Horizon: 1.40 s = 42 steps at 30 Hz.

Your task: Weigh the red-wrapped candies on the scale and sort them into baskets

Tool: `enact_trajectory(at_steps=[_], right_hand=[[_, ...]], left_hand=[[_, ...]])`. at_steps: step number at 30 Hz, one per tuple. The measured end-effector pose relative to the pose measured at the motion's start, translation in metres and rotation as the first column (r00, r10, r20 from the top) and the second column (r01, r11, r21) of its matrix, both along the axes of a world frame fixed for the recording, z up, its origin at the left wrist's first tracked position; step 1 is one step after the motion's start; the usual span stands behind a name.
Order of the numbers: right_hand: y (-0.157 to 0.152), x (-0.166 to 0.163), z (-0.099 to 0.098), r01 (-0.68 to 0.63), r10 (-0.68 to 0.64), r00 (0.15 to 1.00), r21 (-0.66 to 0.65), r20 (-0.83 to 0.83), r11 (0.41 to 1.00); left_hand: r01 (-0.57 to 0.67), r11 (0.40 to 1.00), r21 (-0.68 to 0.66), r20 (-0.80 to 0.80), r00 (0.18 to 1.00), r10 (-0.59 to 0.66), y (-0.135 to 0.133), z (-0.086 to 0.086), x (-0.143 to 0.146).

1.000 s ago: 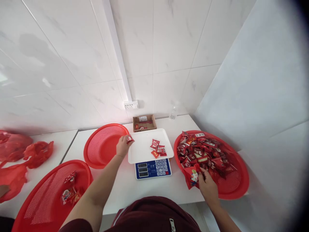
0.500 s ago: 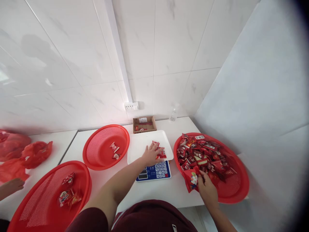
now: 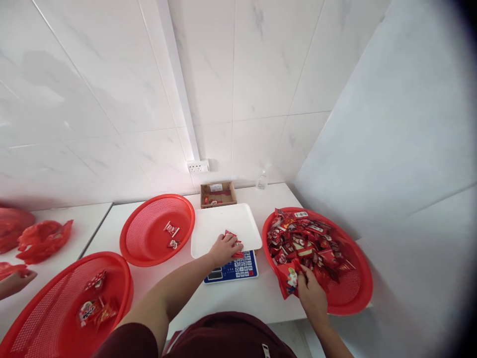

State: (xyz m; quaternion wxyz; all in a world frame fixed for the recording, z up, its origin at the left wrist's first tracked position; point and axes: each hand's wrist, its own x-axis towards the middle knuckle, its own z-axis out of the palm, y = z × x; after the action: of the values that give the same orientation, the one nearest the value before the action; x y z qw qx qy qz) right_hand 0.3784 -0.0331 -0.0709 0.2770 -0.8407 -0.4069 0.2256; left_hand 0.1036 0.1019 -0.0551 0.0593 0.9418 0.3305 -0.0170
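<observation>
My left hand [image 3: 222,248] is closed, fingers curled over a few small red snack packets [image 3: 237,254] at the front of the white weighing tray [image 3: 219,221]. The tray belongs to a digital scale [image 3: 244,268] with a blue keypad, partly hidden by my hand. In my right hand [image 3: 312,294] I grip a larger red printed bag [image 3: 287,279] by its edge. That bag is over the near-left rim of a red basket [image 3: 357,283], which holds a heap of red packets [image 3: 309,243].
Two red baskets, one farther back [image 3: 147,223] and one nearer [image 3: 40,308], hold a few packets each. A cardboard box [image 3: 218,195] and clear bottle [image 3: 262,180] stand near the wall. Red plastic bags [image 3: 44,241] lie left, beside another person's hand [image 3: 18,282].
My left fingers were spread over the packets and are now drawn together on them. The right hand keeps its grip on the bag. The other person's hand now touches red plastic; the view shifted slightly.
</observation>
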Motion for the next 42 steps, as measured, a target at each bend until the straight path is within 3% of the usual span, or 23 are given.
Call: enact_trajectory(at_steps=[8,13,16,21,26,27,28,31,34,37,42], right_hand=[[-0.001,0.000,0.002,-0.015,0.015,1.000,-0.006,-0.016,1.000],[-0.002,0.002,-0.002,-0.018,0.018,1.000,0.018,0.000,1.000],[-0.002,0.003,-0.003,-0.023,0.023,1.000,0.016,-0.012,1.000],[-0.002,0.002,-0.001,-0.003,0.003,1.000,0.018,-0.019,1.000],[-0.002,0.001,0.000,-0.007,0.007,1.000,-0.020,-0.010,1.000],[-0.002,0.001,-0.001,-0.007,0.007,1.000,-0.022,-0.009,1.000],[-0.002,0.002,-0.001,-0.009,0.009,1.000,-0.021,-0.008,1.000],[-0.001,0.002,0.000,-0.017,0.017,1.000,-0.032,-0.011,0.999],[-0.001,0.002,0.000,-0.024,0.024,1.000,-0.040,-0.011,0.999],[-0.002,0.003,0.000,-0.021,0.021,1.000,-0.018,-0.012,1.000],[-0.002,0.003,-0.003,-0.013,0.013,1.000,0.017,-0.003,1.000]], left_hand=[[-0.087,0.993,-0.077,0.048,0.995,0.091,-0.004,-0.006,-0.018],[-0.329,0.941,-0.075,0.176,0.925,0.337,0.009,0.005,-0.025],[-0.528,0.847,-0.065,0.274,0.807,0.524,0.024,0.019,-0.045],[-0.767,0.638,-0.065,0.356,0.579,0.733,0.038,0.047,-0.109],[-0.898,0.433,-0.079,0.247,0.403,0.881,0.031,0.053,-0.145],[-0.895,0.440,-0.070,0.225,0.416,0.881,0.027,0.049,-0.143],[-0.873,0.484,-0.064,0.213,0.462,0.861,0.021,0.045,-0.139],[-0.675,0.729,-0.113,0.200,0.703,0.682,-0.001,0.029,-0.114],[-0.467,0.864,-0.189,0.176,0.849,0.498,-0.026,0.014,-0.088],[-0.405,0.889,-0.214,0.168,0.881,0.442,-0.044,0.006,-0.072],[-0.412,0.874,-0.259,0.173,0.870,0.461,-0.053,0.006,-0.069]])
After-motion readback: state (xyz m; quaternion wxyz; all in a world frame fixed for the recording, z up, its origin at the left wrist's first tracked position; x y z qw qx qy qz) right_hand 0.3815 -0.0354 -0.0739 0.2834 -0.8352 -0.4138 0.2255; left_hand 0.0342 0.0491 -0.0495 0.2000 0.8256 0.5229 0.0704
